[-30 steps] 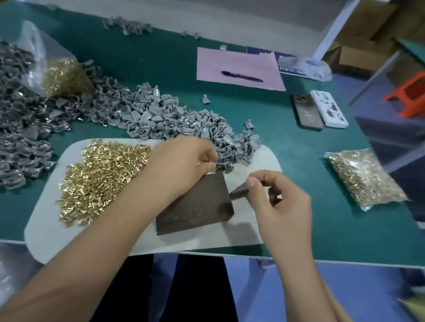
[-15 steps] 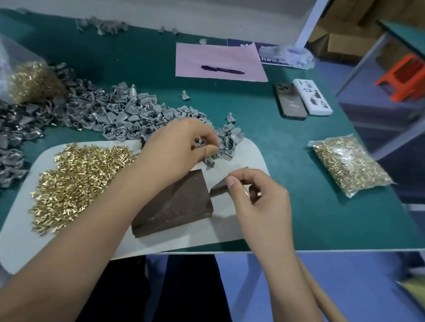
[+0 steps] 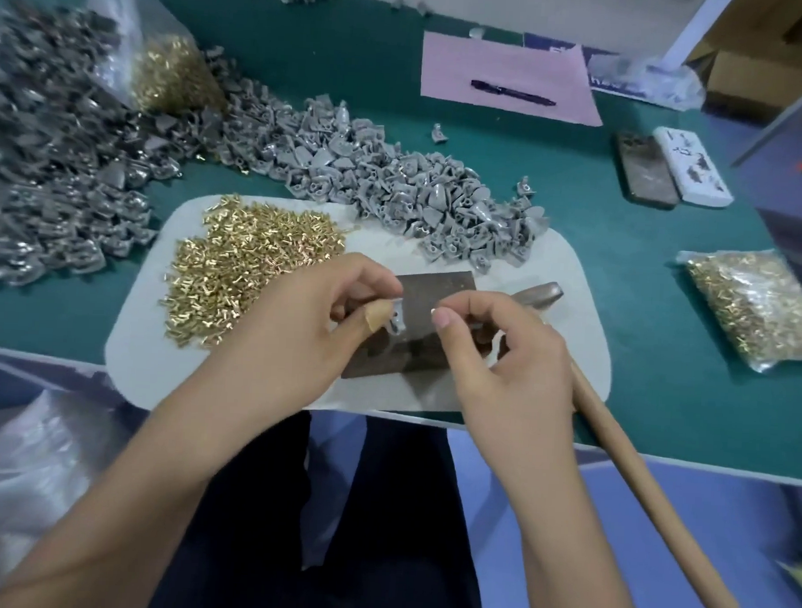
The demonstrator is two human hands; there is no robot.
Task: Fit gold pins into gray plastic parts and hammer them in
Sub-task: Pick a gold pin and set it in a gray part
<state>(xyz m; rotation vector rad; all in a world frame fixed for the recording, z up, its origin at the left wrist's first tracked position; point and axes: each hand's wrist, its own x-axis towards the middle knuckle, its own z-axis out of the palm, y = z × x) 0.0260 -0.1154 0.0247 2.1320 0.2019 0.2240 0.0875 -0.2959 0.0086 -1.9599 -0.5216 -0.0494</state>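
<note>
Pinching small gray plastic part point(image 3: 397, 321), left hand point(image 3: 318, 318), pale, ridged.

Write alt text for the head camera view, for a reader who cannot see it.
A left hand pinches a gray plastic part over a dark block while the right hand pinches something tiny and holds a hammer. Gold pins and gray parts lie heaped on the green table.

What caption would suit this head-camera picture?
Left hand pinches a gray plastic part over the dark block; right hand brings a pin.
</note>
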